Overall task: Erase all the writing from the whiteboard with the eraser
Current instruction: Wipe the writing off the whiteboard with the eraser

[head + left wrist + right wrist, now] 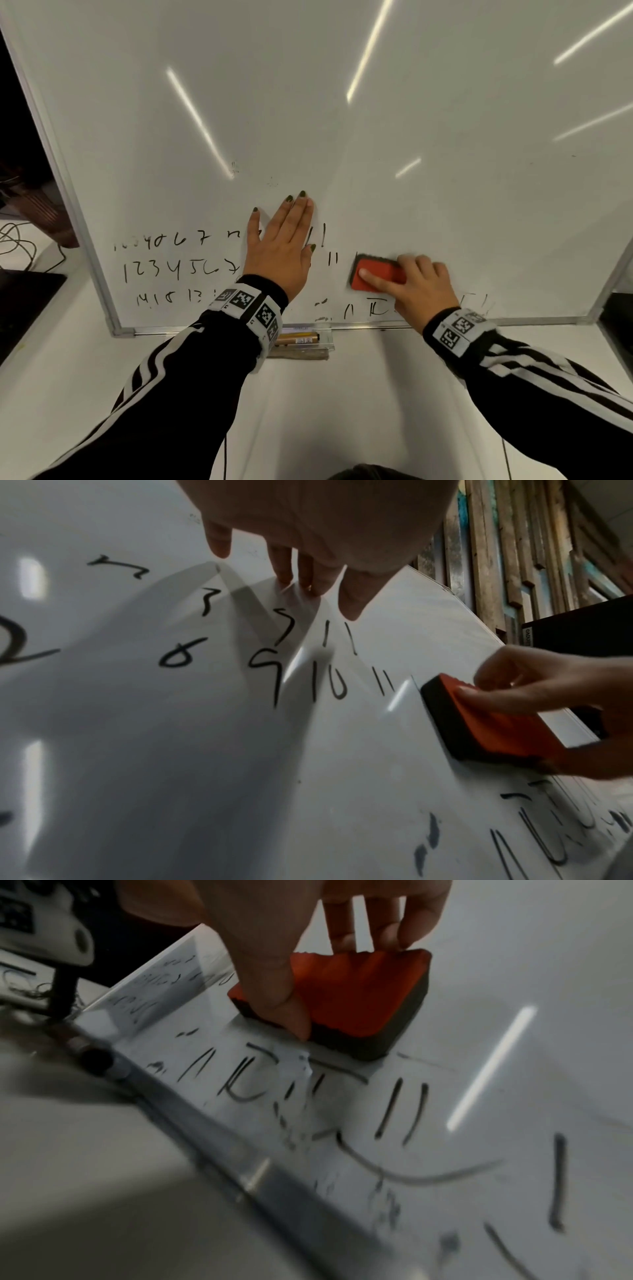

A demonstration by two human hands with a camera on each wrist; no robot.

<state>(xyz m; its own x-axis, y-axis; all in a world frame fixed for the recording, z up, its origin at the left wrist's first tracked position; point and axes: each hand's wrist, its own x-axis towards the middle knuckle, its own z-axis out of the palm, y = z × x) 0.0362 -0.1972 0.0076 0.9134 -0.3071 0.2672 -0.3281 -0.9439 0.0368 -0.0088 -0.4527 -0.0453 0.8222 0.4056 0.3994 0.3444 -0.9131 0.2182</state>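
Observation:
A large whiteboard (342, 102) carries black handwritten numbers (164, 270) in rows along its lower part. My right hand (416, 284) grips a red eraser (375, 274) with a dark felt base, pressed flat on the board to the right of a "11" mark (332, 258). The eraser (486, 723) shows its felt edge against the board in the left wrist view, and my thumb and fingers pinch the eraser (356, 996) in the right wrist view. My left hand (281, 240) lies flat on the board with fingers straight, covering some numbers. Smeared strokes (274, 1080) sit below the eraser.
A marker (298, 339) lies in a small clear tray under the board's bottom frame (376, 325). Cables (20, 243) and dark equipment sit to the left of the board. A dark cabinet (616, 322) stands at the right edge.

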